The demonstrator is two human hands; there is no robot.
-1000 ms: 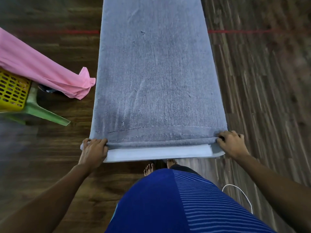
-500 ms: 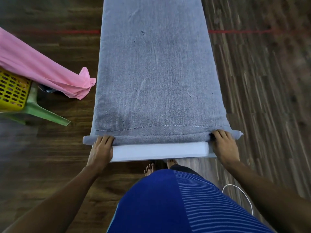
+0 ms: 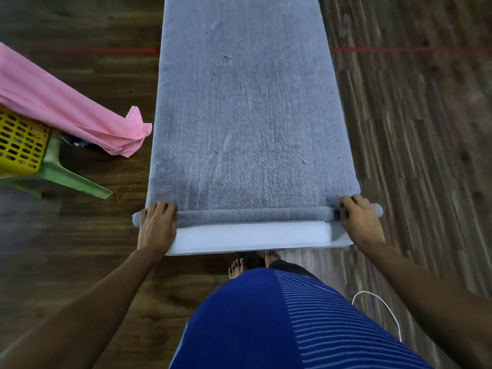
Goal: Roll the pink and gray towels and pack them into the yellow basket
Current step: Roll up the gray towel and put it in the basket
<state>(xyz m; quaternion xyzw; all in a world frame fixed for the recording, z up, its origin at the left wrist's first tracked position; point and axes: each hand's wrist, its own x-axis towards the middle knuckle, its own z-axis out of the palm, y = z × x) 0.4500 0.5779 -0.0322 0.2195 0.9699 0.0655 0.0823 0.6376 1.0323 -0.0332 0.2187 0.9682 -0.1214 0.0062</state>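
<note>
Nearest, the white desk (image 3: 253,239) edge shows bare, and a white cable (image 3: 383,307) loops on the floor at right. Just past the edge sit the left grip (image 3: 157,225) and right grip (image 3: 359,222), each with fingers curled over one end of the thin roll (image 3: 253,214) at the near end of the gray towel (image 3: 247,115). Both are closed on the towel. The roll looks only a turn or so thick (even across, ends poking out past both hands). The rest of the towel lies flat along the desk and runs out of the top of frame.

Step in hand: rolling the gray towel, early on. The next move likely calls for both grips pushing forward together with equal pressure, so the roll doesn't cone or drift off the desk.

Farther left, the pink towel (image 3: 61,102) lies as a long loose bundle across the yellow basket (image 3: 18,145) — can't tell if it is rolled. The basket sits on a green stool (image 3: 66,179). The gray towel is not packed yet. A red line (image 3: 399,50) crosses the floor far back.
</note>
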